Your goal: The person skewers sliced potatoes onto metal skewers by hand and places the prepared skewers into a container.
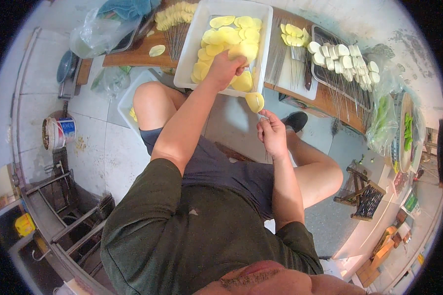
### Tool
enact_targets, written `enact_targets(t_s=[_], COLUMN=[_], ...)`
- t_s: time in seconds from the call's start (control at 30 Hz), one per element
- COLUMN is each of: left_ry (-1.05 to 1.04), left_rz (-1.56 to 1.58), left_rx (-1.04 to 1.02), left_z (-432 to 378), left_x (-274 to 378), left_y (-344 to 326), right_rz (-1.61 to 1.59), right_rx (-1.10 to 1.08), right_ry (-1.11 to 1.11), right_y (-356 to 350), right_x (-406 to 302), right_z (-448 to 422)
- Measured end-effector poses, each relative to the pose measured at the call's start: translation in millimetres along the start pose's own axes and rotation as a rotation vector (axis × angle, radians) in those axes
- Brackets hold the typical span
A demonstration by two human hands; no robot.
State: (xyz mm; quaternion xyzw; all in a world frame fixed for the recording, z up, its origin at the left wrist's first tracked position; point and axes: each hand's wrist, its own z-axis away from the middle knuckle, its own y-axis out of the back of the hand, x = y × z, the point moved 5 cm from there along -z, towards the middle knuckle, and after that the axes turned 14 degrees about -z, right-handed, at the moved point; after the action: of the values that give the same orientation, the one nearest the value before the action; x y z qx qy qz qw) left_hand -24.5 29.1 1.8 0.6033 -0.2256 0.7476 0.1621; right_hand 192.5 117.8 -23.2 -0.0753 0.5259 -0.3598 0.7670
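Observation:
My left hand (pixel 227 70) holds thin yellow slices (pixel 243 51), apparently potato, over a white plastic tub (pixel 223 5) of similar slices. My right hand (pixel 272 129) grips thin metal skewers just beyond the tub's near right corner. One yellow slice (pixel 254 102) is threaded on a skewer above those fingers. Left of the tub, a bundle of skewered yellow slices (pixel 175 14) lies on a wooden board, with a loose slice (pixel 157 50) nearby. To the right are bare metal skewers (pixel 277 51), skewered yellow slices (pixel 294 35) and a dark tray (pixel 317 29) of skewered white pieces (pixel 341 59).
A knife (pixel 308 73) lies on a white cutting board (pixel 299 86). Plastic bags (pixel 92 33) sit at the far left. A white container (pixel 129 99) stands beside my left knee, and a round tray (pixel 402 147) with green peppers is at the right. A bucket (pixel 59 132) is farther left.

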Motion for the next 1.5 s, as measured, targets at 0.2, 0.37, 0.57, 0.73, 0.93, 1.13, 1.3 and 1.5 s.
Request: enact_targets(t_s=[0.2, 0.37, 0.57, 0.73, 0.93, 1.13, 1.3, 1.5], left_ry=[0.036, -0.037, -0.075, -0.054, -0.058, -0.028, 0.0, 0.01], left_rz=[-0.152, -0.15, -0.142, -0.164, -0.225, -0.21, -0.201, -0.108], left_rx=[-0.005, 0.11, 0.148, 0.135, 0.11, 0.095, 0.056, 0.01], left_z=[7, 5, 6, 9, 13, 18, 21, 23], left_x=[-10, -10, -12, -11, -18, -19, -19, -24], left_y=[-7, -4, -7, -10, -13, -19, -25, -32], right_rz=[-0.007, -0.013, -0.075, -0.098, -0.154, -0.29, -0.365, -0.456], right_rx=[0.054, 0.084, 0.071, 0.078, 0.036, 0.042, -0.007, -0.05], right_ry=[-0.038, -0.036, -0.081, -0.093, -0.07, -0.14, -0.14, -0.15], right_y=[-1, -2, -9, -9, -13, -12, -10, -6], right_x=[-1, 4, 5, 4, 3, -3, -5, -5], right_z=[-3, -1, 4, 3, -4, -10, -12, -15])
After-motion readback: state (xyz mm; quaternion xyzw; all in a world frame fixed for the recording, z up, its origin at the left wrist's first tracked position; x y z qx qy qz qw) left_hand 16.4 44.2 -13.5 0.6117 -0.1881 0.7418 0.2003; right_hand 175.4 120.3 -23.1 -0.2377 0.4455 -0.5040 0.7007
